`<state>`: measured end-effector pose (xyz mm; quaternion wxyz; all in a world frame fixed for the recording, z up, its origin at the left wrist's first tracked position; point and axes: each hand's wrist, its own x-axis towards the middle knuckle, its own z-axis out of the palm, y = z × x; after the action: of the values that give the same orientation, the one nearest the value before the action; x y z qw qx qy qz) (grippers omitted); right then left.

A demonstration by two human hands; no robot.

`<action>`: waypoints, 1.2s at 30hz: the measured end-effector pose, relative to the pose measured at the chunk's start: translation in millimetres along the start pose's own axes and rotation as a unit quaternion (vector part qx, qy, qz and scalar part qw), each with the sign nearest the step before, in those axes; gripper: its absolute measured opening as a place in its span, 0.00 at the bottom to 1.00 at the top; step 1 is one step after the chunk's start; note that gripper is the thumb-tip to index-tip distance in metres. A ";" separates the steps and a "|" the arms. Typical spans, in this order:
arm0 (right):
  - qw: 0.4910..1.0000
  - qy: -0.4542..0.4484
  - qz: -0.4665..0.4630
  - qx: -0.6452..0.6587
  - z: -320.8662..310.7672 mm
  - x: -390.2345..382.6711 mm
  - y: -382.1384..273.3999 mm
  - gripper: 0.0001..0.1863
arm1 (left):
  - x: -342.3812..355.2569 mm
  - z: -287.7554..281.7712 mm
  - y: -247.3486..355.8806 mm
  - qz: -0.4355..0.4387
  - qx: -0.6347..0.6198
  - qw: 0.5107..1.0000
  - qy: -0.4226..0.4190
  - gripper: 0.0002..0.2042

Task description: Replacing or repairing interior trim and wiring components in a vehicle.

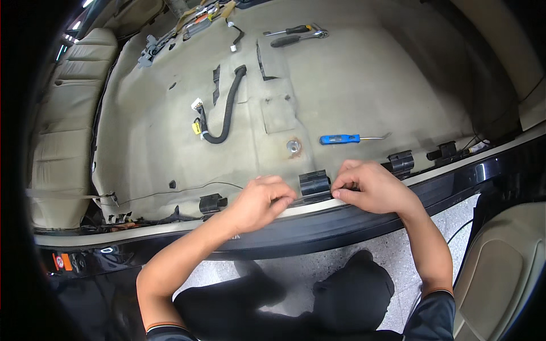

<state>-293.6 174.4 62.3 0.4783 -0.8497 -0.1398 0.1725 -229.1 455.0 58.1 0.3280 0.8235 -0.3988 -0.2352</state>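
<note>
My left hand (269,199) and my right hand (362,187) are both closed at the door sill (307,212), one on each side of a black plastic clip (313,182). Thumb and fingers of each pinch low along the dark strip behind the pale sill edge; what they grip is too small to make out. A thin wire (148,200) runs over the beige carpet toward my left hand. Similar black clips sit further left (210,203) and right (401,163) along the sill.
A blue-handled pry tool (339,140), a black wiring harness (227,113), a ratchet (290,41) and a screwdriver (296,30) lie on the carpet (369,85). Grey trim parts (149,53) lie at the back. Seats stand at left (62,142) and lower right (497,267).
</note>
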 end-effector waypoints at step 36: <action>0.984 -0.102 -0.139 -0.041 89.6 99.8 -72.5 0.12 | -77.3 -84.6 -58.3 -0.205 0.001 0.979 0.010 0.14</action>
<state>-247.1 319.6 65.5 0.4458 -0.8186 -0.3114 0.1846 -189.0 574.7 82.5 0.2755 0.8904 -0.2185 -0.2890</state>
